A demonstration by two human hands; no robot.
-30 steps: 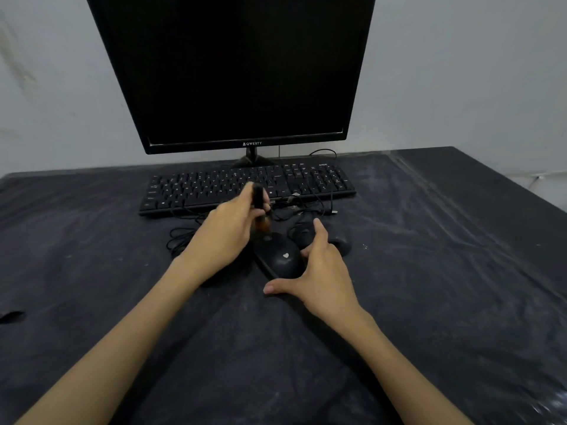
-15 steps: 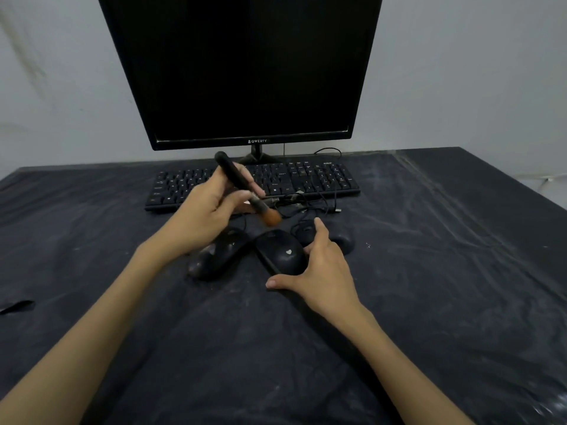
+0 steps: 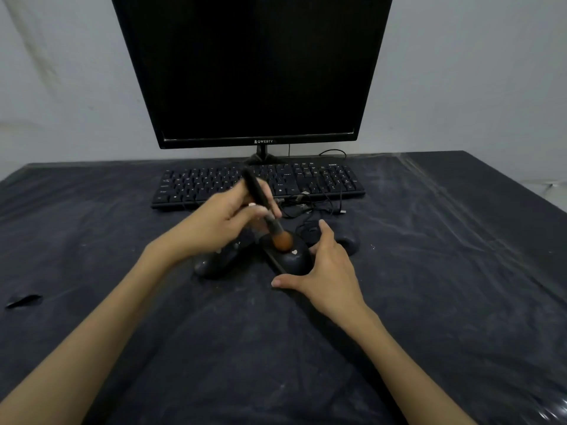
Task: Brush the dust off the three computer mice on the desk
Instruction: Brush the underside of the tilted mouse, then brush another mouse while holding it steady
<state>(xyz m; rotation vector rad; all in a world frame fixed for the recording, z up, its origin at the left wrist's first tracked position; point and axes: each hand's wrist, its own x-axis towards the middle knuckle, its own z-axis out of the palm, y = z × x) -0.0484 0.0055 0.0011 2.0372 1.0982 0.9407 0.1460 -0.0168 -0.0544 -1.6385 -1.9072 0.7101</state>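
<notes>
The soft brown-bristled brush with a slim black handle has come down since half a second ago, when it was lifted clear over the mice; its bristles now press on the top of the middle glossy black computer mouse with a small white heart mark, so a fresh stroke on this mouse seems under way, and the work on it looks unfinished; the left hand has its fingers clenched round the handle, blurred by motion; the right hand has stayed where it was, fingers spread and released, thumb on the desk in front of the middle mouse and forefinger along its far right side, steadying it without gripping.

The left black mouse lies just beside the middle one, half hidden under the left wrist; the right black mouse sits behind the right forefinger, mostly covered; which of these has been brushed cannot be told; the tangle of thin black cables between the mice and the black keyboard is hard to trace; the black monitor is cut off at the top.
</notes>
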